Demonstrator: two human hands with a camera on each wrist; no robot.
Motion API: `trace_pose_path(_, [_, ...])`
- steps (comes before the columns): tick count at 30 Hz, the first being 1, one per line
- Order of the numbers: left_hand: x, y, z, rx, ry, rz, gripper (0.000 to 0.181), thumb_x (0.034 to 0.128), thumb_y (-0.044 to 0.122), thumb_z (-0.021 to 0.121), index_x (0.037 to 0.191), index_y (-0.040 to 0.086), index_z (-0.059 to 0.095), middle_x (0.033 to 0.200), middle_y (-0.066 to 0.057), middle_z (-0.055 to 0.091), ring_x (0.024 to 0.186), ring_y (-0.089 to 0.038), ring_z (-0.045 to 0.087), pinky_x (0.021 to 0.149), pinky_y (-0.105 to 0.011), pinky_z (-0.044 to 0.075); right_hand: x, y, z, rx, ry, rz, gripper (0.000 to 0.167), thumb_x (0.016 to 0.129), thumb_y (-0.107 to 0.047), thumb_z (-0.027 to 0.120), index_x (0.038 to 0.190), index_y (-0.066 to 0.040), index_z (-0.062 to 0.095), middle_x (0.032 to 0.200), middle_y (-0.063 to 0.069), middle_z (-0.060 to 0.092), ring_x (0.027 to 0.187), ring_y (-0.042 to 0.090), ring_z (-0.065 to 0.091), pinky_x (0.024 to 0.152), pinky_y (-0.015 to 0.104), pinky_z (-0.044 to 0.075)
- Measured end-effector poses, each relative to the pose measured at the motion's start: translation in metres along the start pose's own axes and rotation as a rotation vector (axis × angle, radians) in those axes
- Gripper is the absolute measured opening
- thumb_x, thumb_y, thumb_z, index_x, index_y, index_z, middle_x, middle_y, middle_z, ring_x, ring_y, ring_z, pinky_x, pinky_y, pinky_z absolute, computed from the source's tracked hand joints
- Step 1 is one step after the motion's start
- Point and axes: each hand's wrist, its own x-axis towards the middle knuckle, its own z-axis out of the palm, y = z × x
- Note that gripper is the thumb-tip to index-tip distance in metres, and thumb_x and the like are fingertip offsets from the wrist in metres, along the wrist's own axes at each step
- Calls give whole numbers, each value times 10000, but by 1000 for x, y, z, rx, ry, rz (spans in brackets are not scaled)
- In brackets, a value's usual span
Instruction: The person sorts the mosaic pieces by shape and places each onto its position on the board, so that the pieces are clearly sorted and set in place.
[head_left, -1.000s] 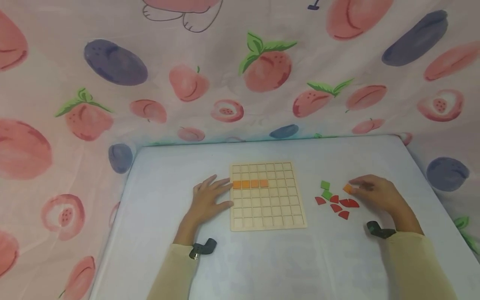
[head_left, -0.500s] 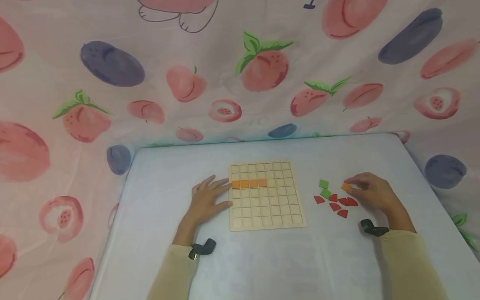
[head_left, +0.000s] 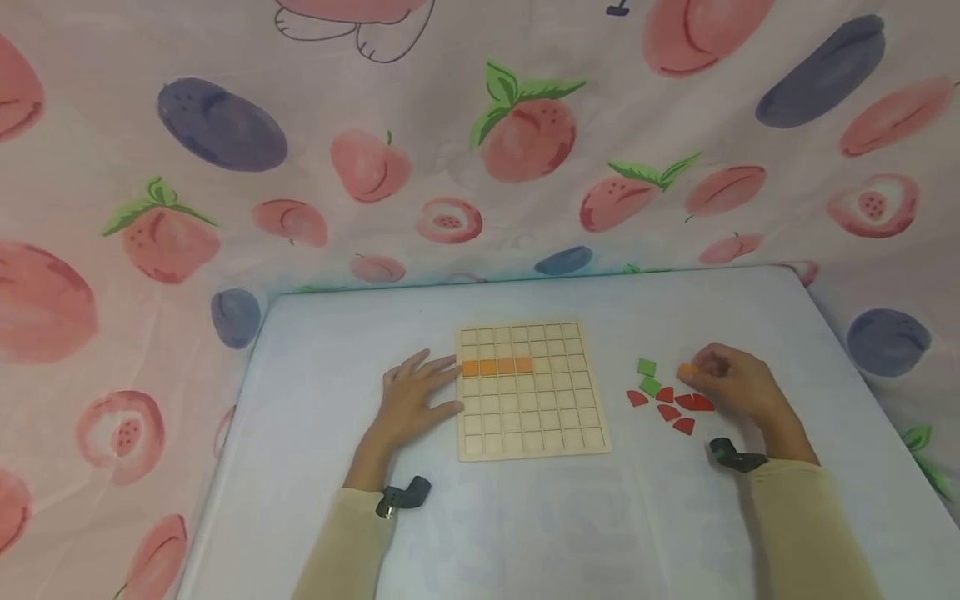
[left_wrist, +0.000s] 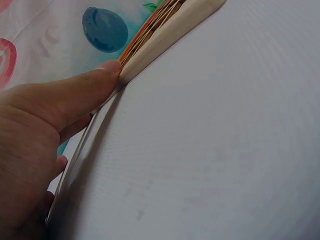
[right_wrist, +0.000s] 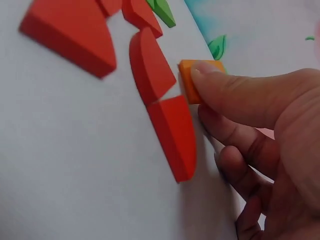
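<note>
A wooden grid board lies mid-table, with several orange squares in a row from its left edge. My left hand touches that left edge with fingers spread; in the left wrist view its thumb rests against the board's side. Right of the board, my right hand pinches an orange square between thumb and fingers. The right wrist view shows this orange piece tilted in the hand, beside red wedge pieces.
Two green squares and several red quarter-round pieces lie between the board and my right hand. A white cloth covers the table. Behind it hangs a fruit-patterned cloth.
My right hand has moved slightly left with the orange square, and its fingers are more curled. My left hand stays at the board's edge.
</note>
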Motion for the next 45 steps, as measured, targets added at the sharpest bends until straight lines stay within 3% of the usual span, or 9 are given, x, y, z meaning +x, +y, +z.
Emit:
trace_pose_path(5, [0,-1,0,-1,-2,-2,624,916,594,664,1469,325,559,1577,107,482,1555,-287,256,1125,-611,242,-1,-4,7,51,21,2,481,936,-538,686,1112,-91,652,1051,138,701,974,300,598,726,314,469])
trace_pose_path(11, [0,-1,0,6,-6,-4,622,922,597,655,1474,328,553,1579,109,478,1556,-289,255,1123,-609,246,0,-13,19,111,138,-37,380,975,-463,666,1083,-99,670,1055,145,710,949,272,594,667,245,506])
trace_pose_path(19, [1,0,0,2,-12,-9,628,920,598,656,1476,326,550,1582,109,474,1556,-286,252,1129,-609,240,3,-42,34,119,197,-45,314,1005,-376,637,1133,-90,658,1106,169,715,953,297,629,694,296,507])
trace_pose_path(26, [1,-1,1,3,-7,-7,622,921,592,655,1470,315,560,1578,95,482,1550,-297,262,1125,-611,243,12,-70,50,128,231,-128,271,978,-395,688,1066,-138,696,1016,89,747,871,214,613,693,275,479])
trace_pose_path(34, [0,-1,0,3,-7,-7,623,917,591,668,1467,319,562,1576,99,485,1551,-291,263,1126,-608,245,19,-105,71,173,182,-232,162,934,-330,754,989,-177,743,860,28,711,774,198,568,643,296,466])
trace_pose_path(41, [1,-2,0,-6,2,3,615,916,572,678,1461,307,572,1570,90,494,1547,-302,275,1121,-611,249,24,-128,84,238,121,-303,131,937,-232,750,1033,-143,741,960,51,753,903,207,658,807,369,515])
trace_pose_path(45, [0,-1,0,-8,5,2,618,910,567,686,1459,305,575,1568,89,496,1546,-304,281,1120,-613,252,24,-140,87,283,85,-329,135,922,-216,771,1021,-127,748,970,62,756,892,207,664,803,345,516])
